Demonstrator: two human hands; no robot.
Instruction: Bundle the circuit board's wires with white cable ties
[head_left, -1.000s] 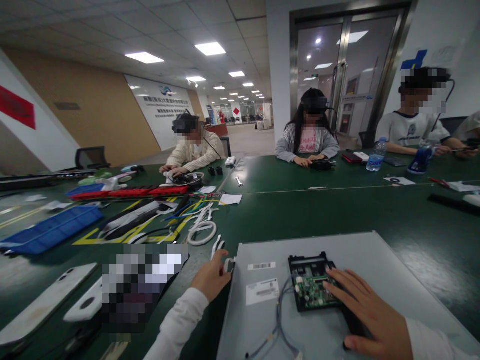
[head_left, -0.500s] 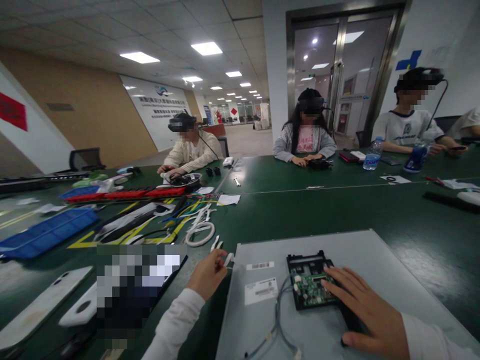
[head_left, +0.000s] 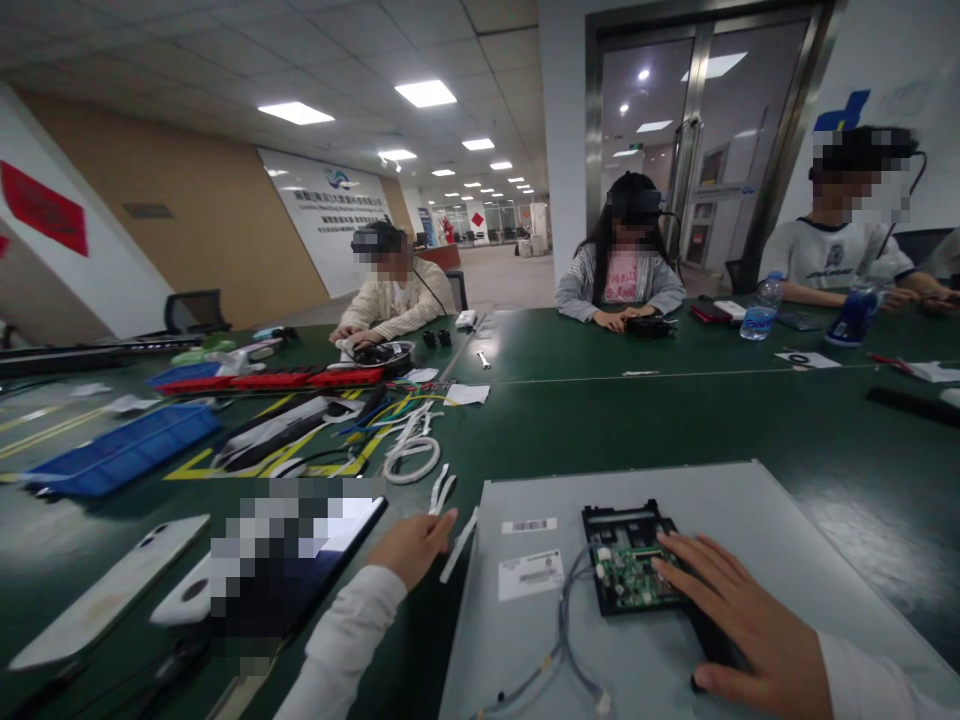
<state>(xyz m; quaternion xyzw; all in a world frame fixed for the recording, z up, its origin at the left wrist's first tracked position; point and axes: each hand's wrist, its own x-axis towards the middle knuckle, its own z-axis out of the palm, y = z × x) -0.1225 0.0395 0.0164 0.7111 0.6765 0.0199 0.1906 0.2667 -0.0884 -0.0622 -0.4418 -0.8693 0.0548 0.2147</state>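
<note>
A grey metal panel [head_left: 720,500] lies flat on the green table in front of me. On it sits a black frame [head_left: 619,519] holding a green circuit board [head_left: 631,577], with thin wires [head_left: 568,640] trailing down to the left. My right hand [head_left: 739,620] lies flat over the board's right side, fingers spread, thumb at the black part's lower edge. My left hand [head_left: 416,545] rests on the table just left of the panel, fingers loosely stretched out and holding nothing. A thin white strip [head_left: 458,532] lies between its fingertips and the panel's edge.
Left of me lie a dark tablet-like slab [head_left: 352,530], white phone backs [head_left: 112,590], a blue tray [head_left: 124,450], a white cable coil [head_left: 411,460] and red strips [head_left: 262,380]. Three other people sit across the table with their own parts; a water bottle [head_left: 761,310] stands far right.
My left hand had the white strip pinched at the panel's left edge; now the strip lies on the table and the hand has drawn back with loosened fingers. The right hand stays put.
</note>
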